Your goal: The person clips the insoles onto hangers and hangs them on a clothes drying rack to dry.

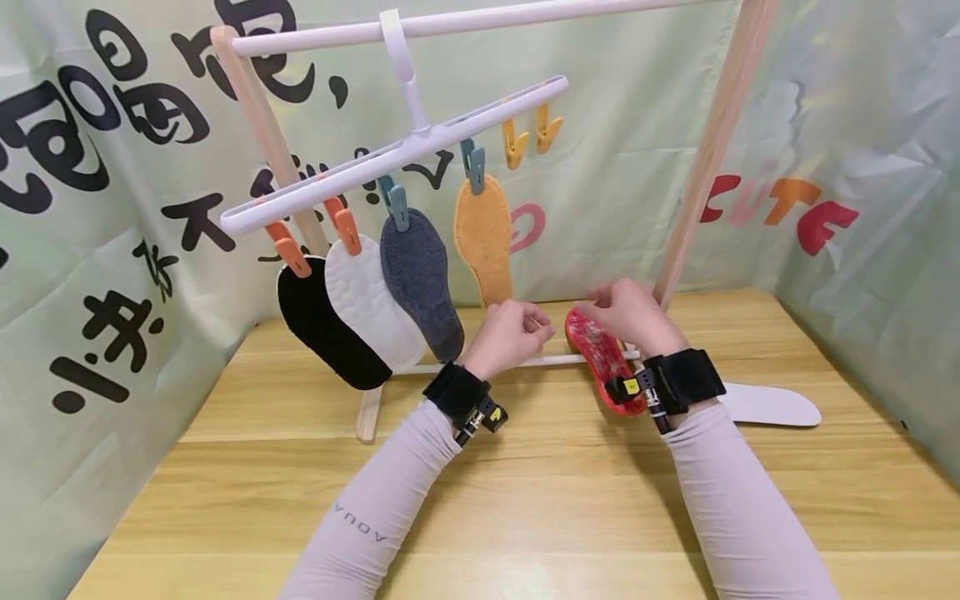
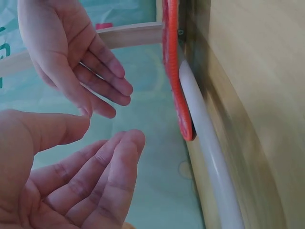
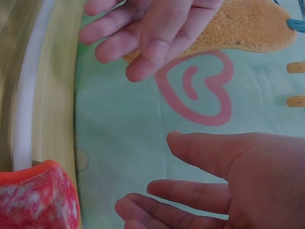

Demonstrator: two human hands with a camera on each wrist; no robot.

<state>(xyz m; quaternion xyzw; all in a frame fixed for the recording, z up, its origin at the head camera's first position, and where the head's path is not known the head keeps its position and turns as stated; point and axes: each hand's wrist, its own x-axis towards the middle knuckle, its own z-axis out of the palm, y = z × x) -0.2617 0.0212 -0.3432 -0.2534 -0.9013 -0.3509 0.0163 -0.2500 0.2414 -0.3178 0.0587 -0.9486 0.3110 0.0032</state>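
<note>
My left hand point(image 1: 512, 337) hovers near the lower end of the hanging orange insole point(image 1: 483, 237), fingers loosely bent around nothing. To its right my right hand point(image 1: 633, 315) holds nothing either; its thumb and fingers are apart in the right wrist view. Below the right hand, a red mottled insole point(image 1: 598, 346) with an orange-red edge rests against the low white bar point(image 2: 205, 124), apart from both hands. A white hanger point(image 1: 420, 142) carries a black insole point(image 1: 315, 321), a white insole point(image 1: 371, 296), a dark grey insole point(image 1: 420, 275) and the orange one, each in a clip.
Two yellow clips point(image 1: 515, 145) hang unused at the hanger's right end. The tilted hanger hooks over the top rod point(image 1: 480, 21) of a rack with wooden posts point(image 1: 716, 158). A white insole-shaped piece point(image 1: 776, 406) lies on the wooden table point(image 1: 525, 500), partly behind my right wrist.
</note>
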